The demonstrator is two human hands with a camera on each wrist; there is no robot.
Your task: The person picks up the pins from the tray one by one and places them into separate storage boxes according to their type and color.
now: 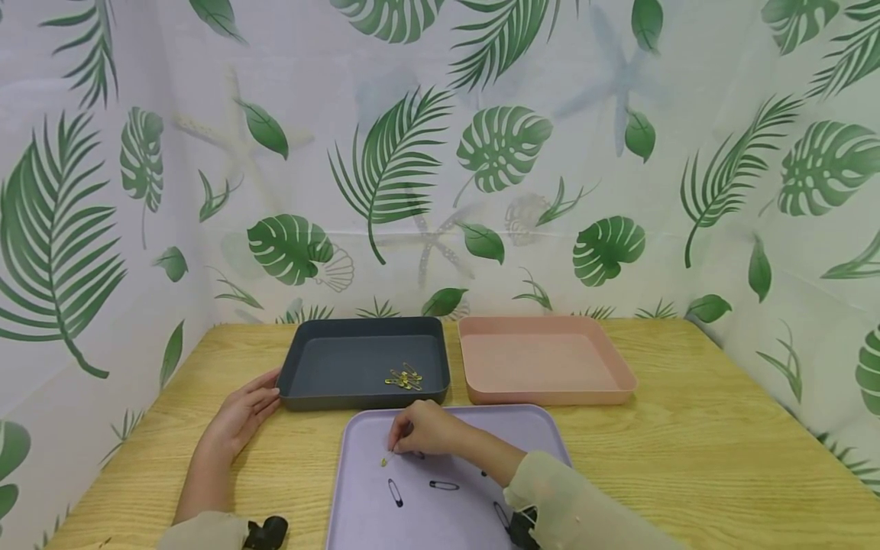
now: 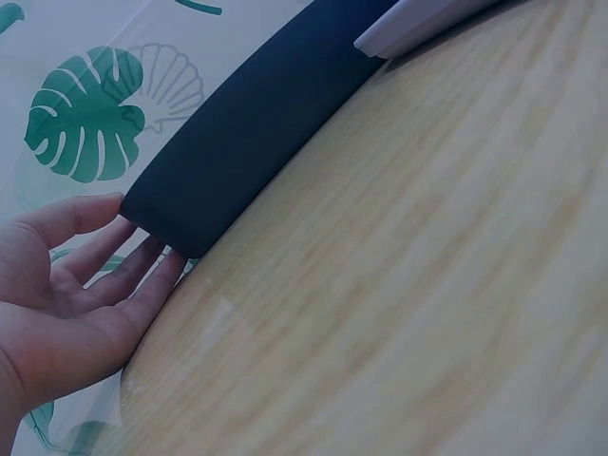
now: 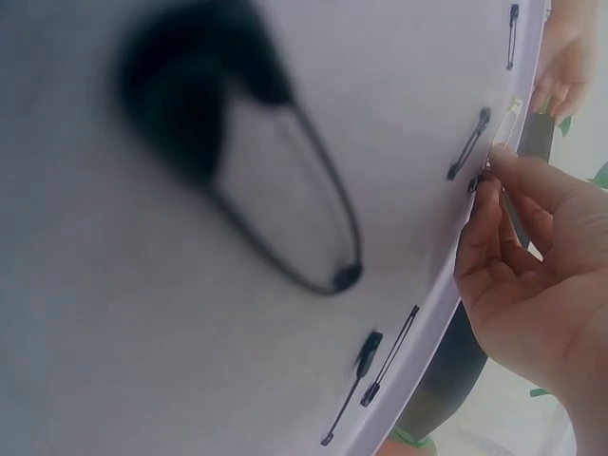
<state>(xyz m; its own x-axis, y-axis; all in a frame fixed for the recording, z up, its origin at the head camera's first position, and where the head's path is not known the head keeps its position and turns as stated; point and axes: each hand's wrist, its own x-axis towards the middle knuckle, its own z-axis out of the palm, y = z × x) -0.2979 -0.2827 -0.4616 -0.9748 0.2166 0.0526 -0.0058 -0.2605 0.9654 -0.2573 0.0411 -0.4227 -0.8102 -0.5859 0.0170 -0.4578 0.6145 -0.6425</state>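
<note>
My right hand [image 1: 428, 429] pinches a gold safety pin [image 1: 384, 461] between thumb and fingertips, over the upper part of the lilac tray [image 1: 364, 527]. In the right wrist view the pin's gold end [image 3: 516, 106] sticks out beyond the fingertips. Black safety pins lie spread on the lilac tray, one [image 1: 395, 493] just below the hand and another [image 1: 444, 485] to its right. A small pile of gold safety pins [image 1: 406, 378] sits in the dark grey tray [image 1: 364, 402]. At that tray's left front corner, my left hand [image 1: 237, 420] touches the wall with extended fingers.
A pink tray [image 1: 550, 398] stands at the back right, beside the dark one. All three trays are on a wooden table [image 1: 694, 458]. Leaf-printed cloth [image 1: 440, 176] encloses the back and sides.
</note>
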